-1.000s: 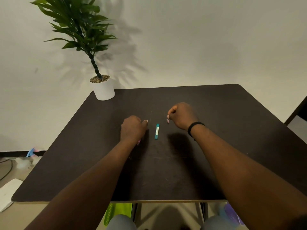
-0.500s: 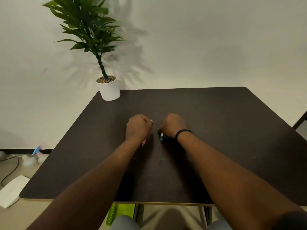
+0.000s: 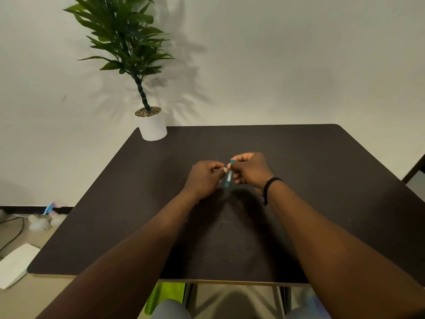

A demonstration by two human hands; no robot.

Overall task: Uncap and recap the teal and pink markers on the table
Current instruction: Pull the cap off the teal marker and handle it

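My right hand [image 3: 250, 171] is closed around the teal marker [image 3: 228, 179] and holds it nearly upright just above the dark table [image 3: 322, 180]. Its lower end points down at the table and its top end shows at my fingertips. My left hand [image 3: 203, 178] is a closed fist just to the left, with thumb and forefinger tips touching the marker's upper part. The pink marker, seen in my left fist a moment ago, does not show; my fingers hide it.
A potted plant in a white pot [image 3: 153, 126] stands at the table's far left corner. The wall is right behind the table. On the floor to the left lie a white flat object [image 3: 13, 264] and cables.
My right hand came down on the teal marker, closed on it and lifted it off the table. My left hand moved right until its fingertips met the marker.
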